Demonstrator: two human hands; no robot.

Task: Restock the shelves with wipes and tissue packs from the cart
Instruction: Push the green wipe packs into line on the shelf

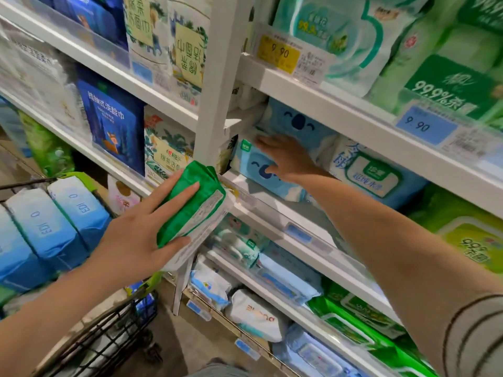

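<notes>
Right sleeve (475,336) pale grey, thin dark stripes; forearms (381,227) bare to wrist

Our left hand (141,235) grips a green pack (196,202), fingers spread across its face and thumb at its lower end, right at the shelf edge (272,210) beside the white upright (217,91). Our right hand (285,156) is stretched in over the shelf, fingers flat against the blue face-print pack (255,175), with another of the same (299,123) stacked on top. Down left we've got the cart (109,336), with blue tissue packs (49,227) standing in a row.
</notes>
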